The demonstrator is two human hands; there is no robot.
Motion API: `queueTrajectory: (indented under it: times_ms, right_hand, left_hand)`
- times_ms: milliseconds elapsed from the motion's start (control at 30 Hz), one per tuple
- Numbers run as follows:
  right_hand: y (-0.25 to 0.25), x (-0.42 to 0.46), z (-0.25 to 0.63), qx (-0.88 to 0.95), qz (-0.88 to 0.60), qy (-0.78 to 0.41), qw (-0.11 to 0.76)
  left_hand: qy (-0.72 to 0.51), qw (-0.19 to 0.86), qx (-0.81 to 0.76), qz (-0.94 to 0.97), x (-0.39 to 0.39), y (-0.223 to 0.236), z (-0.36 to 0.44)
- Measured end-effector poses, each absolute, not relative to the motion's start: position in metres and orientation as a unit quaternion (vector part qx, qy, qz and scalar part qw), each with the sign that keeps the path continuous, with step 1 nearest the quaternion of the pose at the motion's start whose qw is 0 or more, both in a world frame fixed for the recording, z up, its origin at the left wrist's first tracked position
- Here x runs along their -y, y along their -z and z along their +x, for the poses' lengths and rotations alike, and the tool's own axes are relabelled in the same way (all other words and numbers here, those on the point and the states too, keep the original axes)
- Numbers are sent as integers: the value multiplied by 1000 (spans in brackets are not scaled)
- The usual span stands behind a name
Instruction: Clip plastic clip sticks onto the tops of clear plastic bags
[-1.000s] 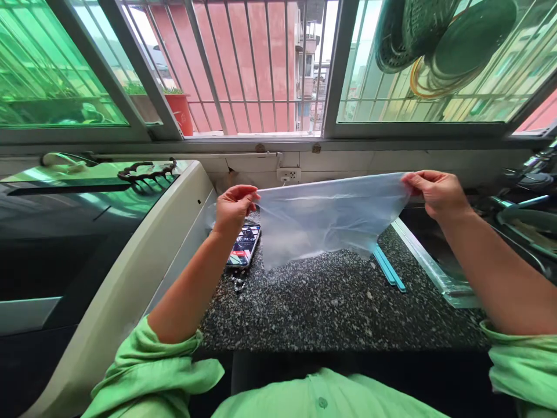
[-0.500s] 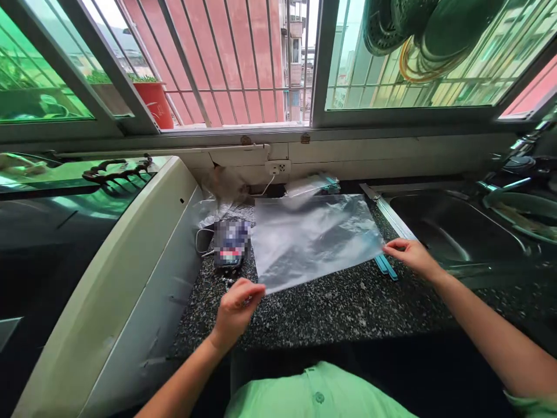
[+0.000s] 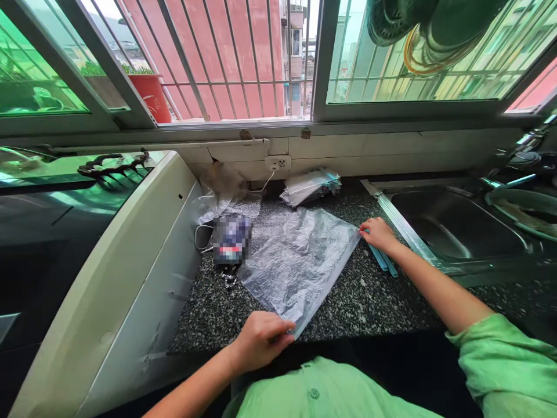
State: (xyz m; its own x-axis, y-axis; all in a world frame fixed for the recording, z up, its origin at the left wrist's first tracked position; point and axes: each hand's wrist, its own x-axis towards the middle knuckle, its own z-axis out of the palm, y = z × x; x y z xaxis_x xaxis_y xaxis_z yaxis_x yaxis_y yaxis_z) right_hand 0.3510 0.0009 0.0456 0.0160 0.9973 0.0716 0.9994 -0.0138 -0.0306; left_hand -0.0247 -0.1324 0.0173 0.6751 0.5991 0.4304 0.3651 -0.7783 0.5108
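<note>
A clear plastic bag [image 3: 300,255] lies crinkled and slanted over the speckled dark countertop [image 3: 348,310]. My left hand [image 3: 265,339] pinches its near corner at the counter's front edge. At the right corner, my right hand [image 3: 378,233] grips the bag between thumb and fingers, with the edge stretched between both hands. Partly under the right hand lie light-blue strips [image 3: 383,261]. To the left of the bag sits a blurred-out device [image 3: 232,241], probably a phone, with a beaded strap [image 3: 228,280] beside it.
A stack of folded clear packages with blue edges [image 3: 311,186] rests near the wall. More crumpled plastic [image 3: 226,191] lies at the back left. A white cable runs to the wall socket [image 3: 278,163]. The stove [image 3: 130,255] borders the left, a metal sink [image 3: 456,226] the right.
The bag has turned and sunk from a raised, flatter spread onto the counter. My left hand has come nearer my body and rightward; my right hand has shifted left and slightly away.
</note>
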Motion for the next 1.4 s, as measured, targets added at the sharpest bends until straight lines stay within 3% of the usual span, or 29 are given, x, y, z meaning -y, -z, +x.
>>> queueTrajectory:
  times_ms: [100,233,367,767,1000,1233,1400]
  right_hand:
    - [-44,-13,349,710,-703,11,50]
    - [-42,-20,347,716,-694,11,74]
    - [-40,-23,349,718,-689,4,94]
    - [-40,-41,353,714,-677,-84,156]
    - [-43,-48,352,714,-672,-95,171]
    - [-33,-62,317,728,-670,-27,140]
    - [-34,-45,297,752,-638,44,162]
  left_hand:
    - [-275,171,-423,846,89,-41,-19]
    - [-139,52,-581,800,16,-59,2]
    - [-17,106,-636,764,-22,-52,19]
    - [-67,189,-648,735,-31,-43,19]
    - [-129,265,-593,749,9,-52,-2]
    - [-12,220,-630,744,33,-37,-3]
    - [54,161,-615,770,46,-44,0]
